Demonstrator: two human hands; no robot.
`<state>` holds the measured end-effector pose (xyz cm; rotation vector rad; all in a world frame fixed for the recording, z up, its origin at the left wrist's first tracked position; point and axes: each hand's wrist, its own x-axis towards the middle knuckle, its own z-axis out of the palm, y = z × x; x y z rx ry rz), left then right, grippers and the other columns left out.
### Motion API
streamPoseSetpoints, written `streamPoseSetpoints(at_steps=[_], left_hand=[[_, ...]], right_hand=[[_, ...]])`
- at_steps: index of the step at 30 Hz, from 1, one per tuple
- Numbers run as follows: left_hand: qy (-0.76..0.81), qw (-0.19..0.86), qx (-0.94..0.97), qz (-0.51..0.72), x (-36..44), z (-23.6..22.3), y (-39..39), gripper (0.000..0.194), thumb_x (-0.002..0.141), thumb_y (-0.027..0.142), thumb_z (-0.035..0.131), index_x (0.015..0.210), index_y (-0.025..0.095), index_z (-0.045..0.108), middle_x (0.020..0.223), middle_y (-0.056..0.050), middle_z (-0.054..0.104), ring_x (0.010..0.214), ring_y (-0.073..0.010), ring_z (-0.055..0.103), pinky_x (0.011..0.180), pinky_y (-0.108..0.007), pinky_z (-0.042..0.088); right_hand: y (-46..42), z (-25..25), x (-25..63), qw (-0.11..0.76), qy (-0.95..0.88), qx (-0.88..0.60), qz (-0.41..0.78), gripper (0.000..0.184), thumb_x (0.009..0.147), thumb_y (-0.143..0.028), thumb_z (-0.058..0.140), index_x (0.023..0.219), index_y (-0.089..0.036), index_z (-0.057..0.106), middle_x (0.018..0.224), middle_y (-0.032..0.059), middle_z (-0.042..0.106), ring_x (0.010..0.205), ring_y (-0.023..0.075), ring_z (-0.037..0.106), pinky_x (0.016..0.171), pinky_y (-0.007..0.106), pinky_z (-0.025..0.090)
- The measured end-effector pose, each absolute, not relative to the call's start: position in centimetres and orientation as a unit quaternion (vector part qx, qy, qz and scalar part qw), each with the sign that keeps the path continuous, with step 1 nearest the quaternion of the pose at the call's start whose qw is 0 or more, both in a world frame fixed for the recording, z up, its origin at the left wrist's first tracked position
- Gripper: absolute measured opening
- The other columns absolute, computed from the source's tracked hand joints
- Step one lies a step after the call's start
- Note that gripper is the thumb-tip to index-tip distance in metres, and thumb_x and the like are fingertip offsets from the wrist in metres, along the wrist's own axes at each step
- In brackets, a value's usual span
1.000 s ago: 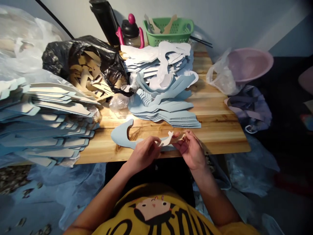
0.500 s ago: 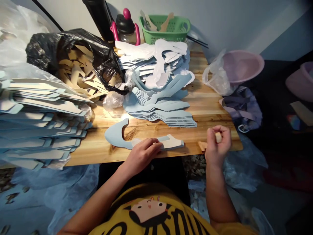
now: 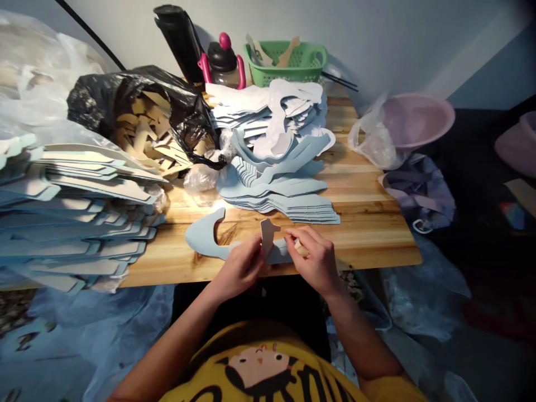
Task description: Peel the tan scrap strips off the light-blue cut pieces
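Blue, flat and curved, the cut-out [image 3: 201,237] lay on the desk [image 3: 364,229] in front of me, near the front edge, its hooked end to the left and its narrow end partly behind my hands. My left hand [image 3: 243,261] was closed on a pale piece [image 3: 267,234], pinching it low so that it stood tilted up over the blue shape. My right hand [image 3: 315,257] was curled around a beige scrap [image 3: 301,249], fingertips right by the pale piece's narrow tip; I couldn't tell whether they touched it.

I took the step in hand to be working at that tip, perhaps parting a backing from the piece. As I judged it, the next move called for a steady left pinch and a fine right fingertip grip, without bending the thin piece. Beyond lay the stack of blue pieces [image 3: 272,195], well apart from my hands.
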<state>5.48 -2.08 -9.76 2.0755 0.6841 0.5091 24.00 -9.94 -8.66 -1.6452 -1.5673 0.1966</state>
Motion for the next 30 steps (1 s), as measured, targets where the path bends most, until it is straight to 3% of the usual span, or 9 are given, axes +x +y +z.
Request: streamPoseSetpoints(at_steps=[7,15,21,30], left_hand=[[0.227,0.448,0.834,0.228,5.5,-10.2,-2.0,0.026,0.099,0.019,0.041,0.123,0.017,0.051,0.097,-0.006,0.063,0.079,-0.0138,0.056,0.071,-0.024,0.045],[0.222,0.443,0.839,0.223,5.4,-10.4,-2.1,0.021,0.099,0.015,0.040,0.115,0.016,0.053,0.096,-0.007,0.061,0.082,-0.0147,0.055,0.074,-0.026,0.045],[0.212,0.431,0.849,0.219,5.5,-10.7,-2.1,0.018,0.098,0.014,0.041,0.109,0.018,0.054,0.091,-0.004,0.057,0.078,-0.0134,0.052,0.071,-0.025,0.042],[0.195,0.419,0.860,0.216,5.5,-10.1,-2.1,0.027,0.096,0.012,0.043,0.120,0.018,0.054,0.098,-0.007,0.058,0.083,-0.0143,0.056,0.072,-0.024,0.046]], right_hand=[[-9.0,-8.9,23.2,0.440,-0.638,-0.631,0.034,0.019,0.092,-0.013,0.058,0.104,-0.020,0.071,0.094,0.0064,0.075,0.084,0.0177,0.071,0.078,0.027,0.054],[-9.2,-8.2,23.5,0.402,-0.674,-0.620,0.000,0.019,0.090,-0.011,0.060,0.104,-0.018,0.071,0.093,0.0061,0.076,0.082,0.0165,0.071,0.074,0.025,0.052],[-9.1,-8.6,23.1,0.368,-0.682,-0.630,-0.056,0.016,0.087,-0.008,0.059,0.091,-0.017,0.070,0.083,0.0048,0.075,0.071,0.0151,0.069,0.066,0.025,0.046],[-11.6,-8.2,27.6,0.432,-0.547,-0.716,-0.043,0.011,0.087,-0.016,0.057,0.081,-0.019,0.064,0.070,0.0013,0.068,0.060,0.0144,0.060,0.061,0.025,0.043]])
